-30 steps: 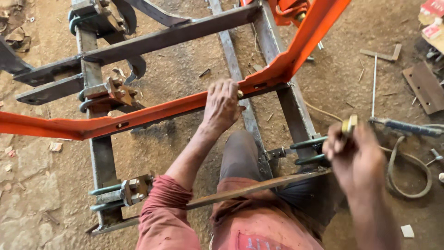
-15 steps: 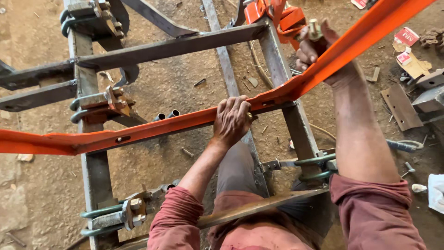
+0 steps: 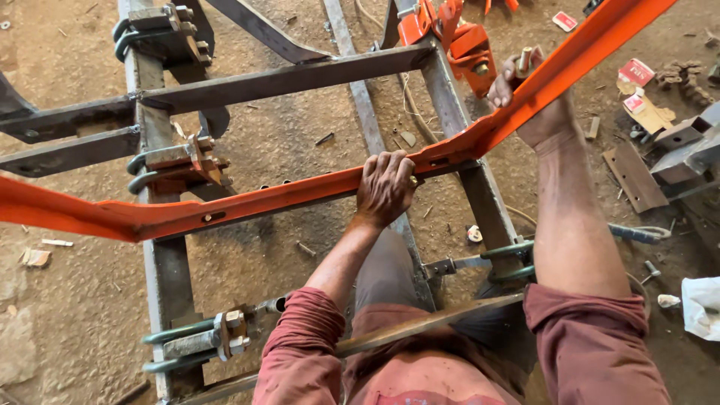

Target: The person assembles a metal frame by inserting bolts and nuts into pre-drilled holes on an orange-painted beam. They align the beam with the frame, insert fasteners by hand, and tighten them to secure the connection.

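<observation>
An orange steel bar (image 3: pixel 247 202), judged heavy and rigid, is held across a grey frame (image 3: pixel 161 262): left hand (image 3: pixel 385 187) clasped mid-span, right hand (image 3: pixel 536 105), pinching a bolt (image 3: pixel 523 61), at its raised end.

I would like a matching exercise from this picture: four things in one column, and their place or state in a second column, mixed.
Things:
1. left hand
2. right hand
3. white cloth
4. grey frame

Places or states:
A. lies on the ground at the right edge
B. holds a bolt at the bar's raised end
C. grips the middle of the orange bar
D. lies under the orange bar

Pairs: 1-C, 2-B, 3-A, 4-D
</observation>
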